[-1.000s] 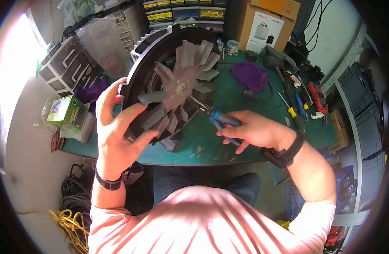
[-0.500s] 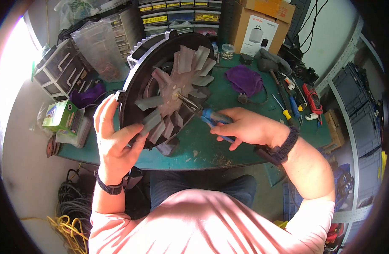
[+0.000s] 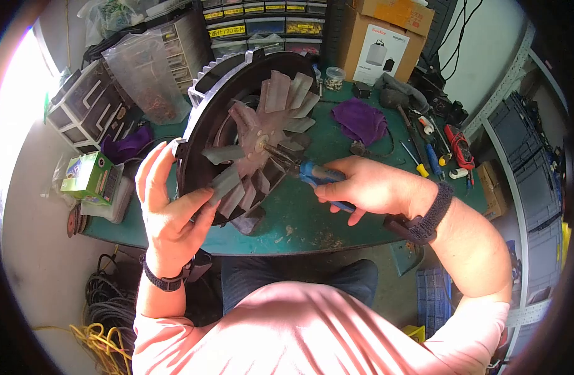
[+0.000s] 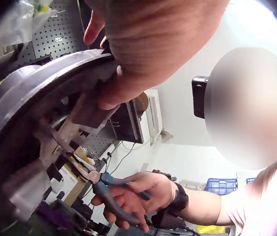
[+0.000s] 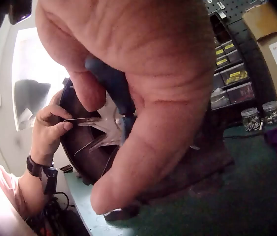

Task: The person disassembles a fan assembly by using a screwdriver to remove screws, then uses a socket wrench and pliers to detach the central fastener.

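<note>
A fan [image 3: 257, 140] with several greyish blades sits inside a round dark housing [image 3: 188, 159], tilted toward me on the bench. My left hand [image 3: 171, 209] is at the housing's near-left edge, its thumb and index finger pinching one fan blade [image 3: 225, 182]. Blue-handled pliers [image 3: 309, 171] are gripped in my right hand [image 3: 374, 187]. Their metal tips meet the fan's hub [image 3: 260, 145] at its centre. The left wrist view also has the pliers [image 4: 101, 182] reaching in to the hub. In the right wrist view, the right hand [image 5: 148, 93] hides most of the tool.
On the green bench [image 3: 287, 234] lie a purple cloth [image 3: 360, 120], a yellow-handled screwdriver [image 3: 421, 169] and a red multimeter [image 3: 460, 147]. Behind stand a cardboard box [image 3: 387, 44], a jar [image 3: 335, 78] and small drawers [image 3: 265, 26]. A green box [image 3: 91, 179] stands at left.
The pliers' tips have moved in from below the hub to its centre. My left thumb and index finger have come together on a blade. The fan and housing sit slightly lower in the head view.
</note>
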Available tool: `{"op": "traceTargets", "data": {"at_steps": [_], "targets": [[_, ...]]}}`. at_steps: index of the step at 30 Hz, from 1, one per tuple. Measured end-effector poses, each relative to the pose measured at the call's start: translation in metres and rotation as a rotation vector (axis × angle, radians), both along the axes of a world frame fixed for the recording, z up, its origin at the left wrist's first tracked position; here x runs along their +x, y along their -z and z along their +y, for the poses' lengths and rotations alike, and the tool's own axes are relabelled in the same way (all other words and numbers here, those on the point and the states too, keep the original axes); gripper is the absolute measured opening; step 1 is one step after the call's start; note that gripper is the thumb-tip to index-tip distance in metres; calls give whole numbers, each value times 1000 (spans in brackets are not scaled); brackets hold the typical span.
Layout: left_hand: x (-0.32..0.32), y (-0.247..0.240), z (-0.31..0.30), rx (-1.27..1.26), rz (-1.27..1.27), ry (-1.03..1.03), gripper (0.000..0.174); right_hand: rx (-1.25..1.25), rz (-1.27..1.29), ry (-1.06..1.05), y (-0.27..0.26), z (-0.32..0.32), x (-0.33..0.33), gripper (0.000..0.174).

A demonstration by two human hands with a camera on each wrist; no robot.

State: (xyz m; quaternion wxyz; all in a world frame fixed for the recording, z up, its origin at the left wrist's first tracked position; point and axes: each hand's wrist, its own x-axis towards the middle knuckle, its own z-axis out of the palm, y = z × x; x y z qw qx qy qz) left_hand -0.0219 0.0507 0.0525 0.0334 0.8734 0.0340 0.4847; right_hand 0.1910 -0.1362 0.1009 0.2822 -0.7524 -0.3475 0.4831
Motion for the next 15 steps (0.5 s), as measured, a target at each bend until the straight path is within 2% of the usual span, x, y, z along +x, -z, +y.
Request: {"op": "traceTargets", "data": {"at_steps": [4, 6, 10, 12, 15], "targets": [[1, -4, 0, 17, -26, 17, 22, -40, 32, 27, -5, 1, -5, 38], [2, -4, 1, 25, -28, 17, 21, 1, 122, 72, -2, 0, -5, 43], [2, -4, 0, 11, -37, 33, 21, -31, 139, 47, -3, 5, -4, 43], [2, -4, -1, 12, -37, 30, 20, -100, 215, 66, 1, 7, 0, 41], [2, -2, 0, 8, -59, 36, 19, -63, 238, 82, 5, 6, 0, 37]]}}
